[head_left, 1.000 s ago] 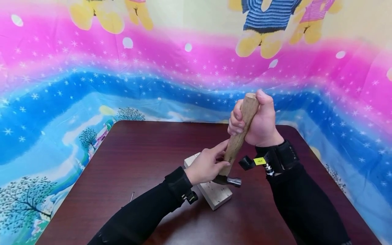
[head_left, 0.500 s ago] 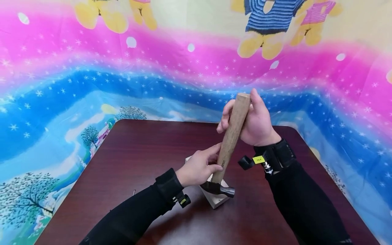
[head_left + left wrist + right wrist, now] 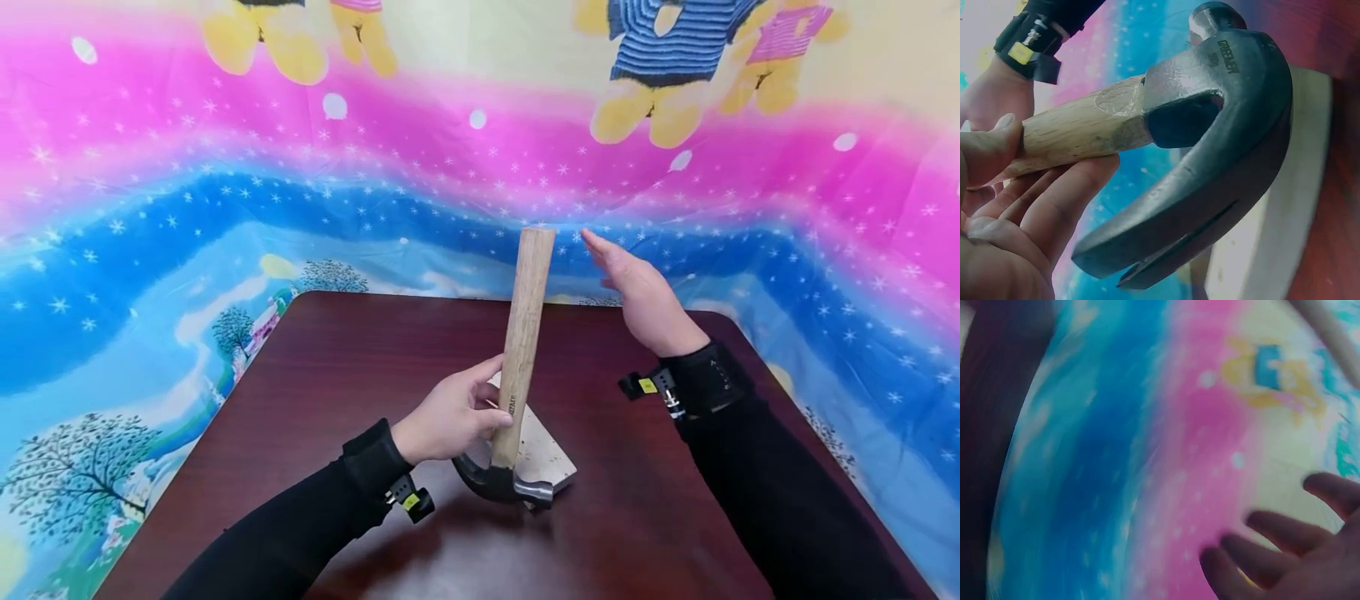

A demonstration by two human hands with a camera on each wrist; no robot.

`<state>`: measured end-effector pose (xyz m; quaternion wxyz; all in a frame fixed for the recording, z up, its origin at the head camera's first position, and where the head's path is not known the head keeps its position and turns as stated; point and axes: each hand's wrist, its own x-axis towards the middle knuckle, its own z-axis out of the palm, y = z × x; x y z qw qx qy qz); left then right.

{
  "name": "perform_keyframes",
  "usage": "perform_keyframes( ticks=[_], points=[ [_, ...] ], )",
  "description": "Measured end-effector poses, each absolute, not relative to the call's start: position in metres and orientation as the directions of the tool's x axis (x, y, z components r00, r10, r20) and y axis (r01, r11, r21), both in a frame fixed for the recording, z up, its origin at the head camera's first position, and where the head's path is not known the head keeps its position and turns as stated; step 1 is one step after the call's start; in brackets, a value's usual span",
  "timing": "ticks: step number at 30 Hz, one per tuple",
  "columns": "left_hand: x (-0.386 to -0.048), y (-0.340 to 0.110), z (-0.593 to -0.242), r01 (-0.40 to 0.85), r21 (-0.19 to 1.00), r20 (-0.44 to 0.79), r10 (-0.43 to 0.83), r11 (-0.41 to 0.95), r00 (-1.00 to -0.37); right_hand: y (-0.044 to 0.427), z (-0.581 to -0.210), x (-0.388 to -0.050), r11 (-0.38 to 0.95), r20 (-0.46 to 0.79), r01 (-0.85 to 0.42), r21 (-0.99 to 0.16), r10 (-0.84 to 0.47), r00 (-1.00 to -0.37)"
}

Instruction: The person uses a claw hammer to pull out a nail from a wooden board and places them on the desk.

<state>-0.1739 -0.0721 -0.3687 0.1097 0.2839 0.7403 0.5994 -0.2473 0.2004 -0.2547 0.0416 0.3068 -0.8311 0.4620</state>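
A claw hammer (image 3: 527, 333) with a wooden handle stands nearly upright, head down, in the head view. My left hand (image 3: 452, 417) pinches its handle low down, just above the head, with thumb and fingers. The left wrist view shows the steel claw (image 3: 1210, 169) close up, with my left hand (image 3: 1029, 231) on the handle. Right of the handle's top, my right hand (image 3: 648, 296) is apart from the hammer, its fingers extended. Spread fingers of my right hand (image 3: 1297, 556) show in the right wrist view. Behind the hammer head lies a pale wooden block (image 3: 546, 450), partly hidden.
The dark reddish-brown table (image 3: 375, 342) has rounded far corners. A printed cloth (image 3: 420, 150) with snowflakes and bear figures hangs behind it and at both sides. Black bands with small cameras (image 3: 660, 387) sit on both wrists.
My right hand has let go of the hammer handle and moved off to the right. My left hand has carried the hammer left and towards me, and the handle is more upright.
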Motion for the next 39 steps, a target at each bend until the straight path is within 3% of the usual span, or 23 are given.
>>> perform_keyframes(
  ticks=[5,11,28,39],
  points=[
    [-0.173,-0.089,-0.380,0.214,0.967,0.105,0.549,0.139,-0.829,0.213,-0.272,-0.262,0.689,0.415,-0.532,-0.492,-0.351,-0.839],
    [-0.173,-0.111,-0.392,0.104,0.987,0.027,0.509,0.124,-0.861,0.232,-0.284,-0.286,0.861,0.459,-0.399,-0.315,-0.230,-0.858],
    [-0.155,-0.155,-0.435,-0.142,0.990,-0.135,0.485,0.022,-0.864,0.270,-0.306,-0.313,0.882,0.286,-0.198,-0.428,-0.075,-0.955],
    [-0.150,-0.163,-0.457,-0.190,0.975,-0.220,0.447,0.112,-0.867,0.272,-0.311,-0.312,0.838,0.200,-0.204,-0.507,-0.116,-0.973]
  ],
)
